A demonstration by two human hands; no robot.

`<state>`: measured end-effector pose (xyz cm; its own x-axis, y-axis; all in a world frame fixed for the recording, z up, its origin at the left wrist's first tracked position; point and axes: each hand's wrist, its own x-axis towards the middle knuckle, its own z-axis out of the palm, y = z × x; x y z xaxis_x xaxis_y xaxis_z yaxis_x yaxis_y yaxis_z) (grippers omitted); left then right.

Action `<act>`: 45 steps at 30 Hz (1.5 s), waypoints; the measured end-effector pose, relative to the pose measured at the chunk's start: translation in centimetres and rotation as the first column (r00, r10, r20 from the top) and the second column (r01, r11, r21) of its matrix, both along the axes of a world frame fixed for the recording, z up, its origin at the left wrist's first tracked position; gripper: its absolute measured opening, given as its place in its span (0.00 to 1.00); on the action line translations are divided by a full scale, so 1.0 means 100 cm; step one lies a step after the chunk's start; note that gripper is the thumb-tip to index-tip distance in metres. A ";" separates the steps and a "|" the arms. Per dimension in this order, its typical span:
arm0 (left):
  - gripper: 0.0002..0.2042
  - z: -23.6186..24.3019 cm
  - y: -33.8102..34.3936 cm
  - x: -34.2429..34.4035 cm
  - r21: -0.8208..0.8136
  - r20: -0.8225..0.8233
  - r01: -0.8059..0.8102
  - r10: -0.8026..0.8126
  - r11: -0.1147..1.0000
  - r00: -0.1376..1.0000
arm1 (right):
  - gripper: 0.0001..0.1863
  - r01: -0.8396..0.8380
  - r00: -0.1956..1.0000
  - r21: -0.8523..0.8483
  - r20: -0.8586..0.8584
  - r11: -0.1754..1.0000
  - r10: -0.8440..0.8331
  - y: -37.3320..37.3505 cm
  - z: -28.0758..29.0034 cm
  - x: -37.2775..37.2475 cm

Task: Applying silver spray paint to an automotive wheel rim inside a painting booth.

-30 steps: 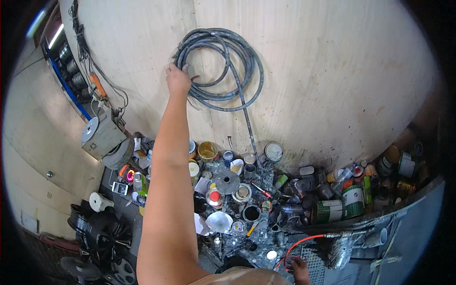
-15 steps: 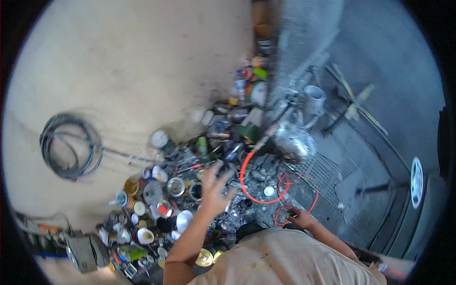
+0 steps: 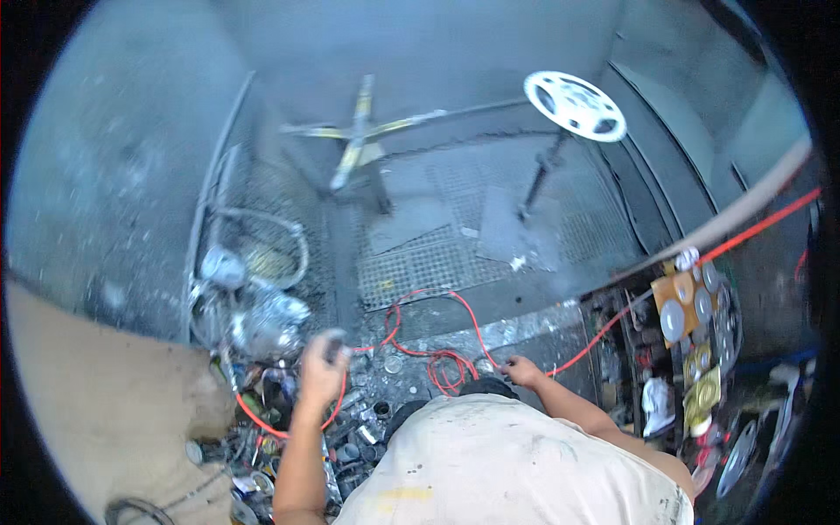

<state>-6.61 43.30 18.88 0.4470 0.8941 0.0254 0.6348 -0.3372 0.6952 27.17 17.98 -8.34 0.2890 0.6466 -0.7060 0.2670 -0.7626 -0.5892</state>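
In the head view my left hand point(image 3: 324, 372) is raised left of my body, its fingers slightly blurred and bent around something dark that I cannot make out; red hose runs behind it. My right hand point(image 3: 523, 372) is low, right of centre, closed on the red hose point(image 3: 477, 324), whose loops lie on the grimy floor ahead of me. Left of my left hand is a foil-wrapped object point(image 3: 267, 319) with a grey cup point(image 3: 223, 267) beside it. Cans and jars point(image 3: 350, 451) crowd the floor below that hand, partly hidden by my arm and shirt.
A grey booth floor with grating point(image 3: 402, 271) lies ahead. A white wheel point(image 3: 575, 107) stands on a post, and a taped cross stand point(image 3: 354, 140) is left of it. At the right, a rack point(image 3: 665, 289) holds discs and objects. A beige panel point(image 3: 87, 402) is bottom left.
My view has swung right from the beige wall to the booth. My left hand has left the coiled black hose, opened with spread fingers, then curled again. My right hand stays low by the red hose.
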 end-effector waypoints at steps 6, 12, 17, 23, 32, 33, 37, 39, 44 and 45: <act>0.23 -0.187 -0.093 0.068 -0.766 0.294 0.566 -0.616 0.305 0.730 | 0.08 0.479 0.869 -0.189 -0.037 0.857 -0.494 -0.156 -0.068 0.077; 0.22 -0.165 -0.058 0.125 -0.764 0.172 0.566 -0.748 0.310 0.641 | 0.08 0.806 0.579 -0.154 -0.001 0.572 -0.816 -0.199 -0.010 0.098; 0.22 -0.137 -0.026 0.200 -0.790 -0.066 0.479 -0.829 0.384 0.555 | 0.07 0.912 0.353 -0.184 -0.105 0.367 -0.930 -0.201 -0.032 0.084; 0.23 -0.169 0.040 0.234 -0.502 -0.500 0.502 -0.710 0.704 0.495 | 0.16 0.627 0.758 -0.167 -0.093 0.761 -0.645 -0.117 0.010 0.076; 0.30 -0.212 0.120 0.342 -0.729 -0.069 0.412 -0.658 0.546 0.750 | 0.30 0.828 0.543 -0.021 -0.215 0.560 -0.812 -0.032 0.023 0.262; 0.32 -0.220 0.138 0.367 -0.718 -0.058 0.423 -0.654 0.553 0.755 | 0.33 0.871 0.481 0.026 -0.257 0.491 -0.838 -0.012 0.036 0.295; 0.36 -0.187 0.201 0.497 -0.715 0.213 0.493 -0.517 0.496 0.829 | 0.46 0.938 0.337 0.213 -0.378 0.273 -0.863 0.079 0.109 0.422; 0.38 -0.157 0.238 0.568 -0.663 0.408 0.587 -0.434 0.465 0.803 | 0.49 0.924 0.334 0.318 -0.397 0.213 -0.855 0.136 0.152 0.476; 0.39 -0.071 0.296 0.713 -0.629 0.638 0.552 -0.043 0.547 0.769 | 0.50 0.885 0.298 0.463 -0.469 0.056 -0.831 0.229 0.225 0.572; 0.39 -0.065 0.309 0.732 -0.631 0.636 0.554 -0.048 0.543 0.770 | 0.49 0.886 0.287 0.462 -0.480 0.039 -0.829 0.240 0.235 0.579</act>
<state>66.61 74.20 12.38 0.8320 0.4855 -0.2684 0.0833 0.3690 0.9257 85.04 41.96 15.18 0.9127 0.1802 -0.3667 -0.3849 0.0776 -0.9197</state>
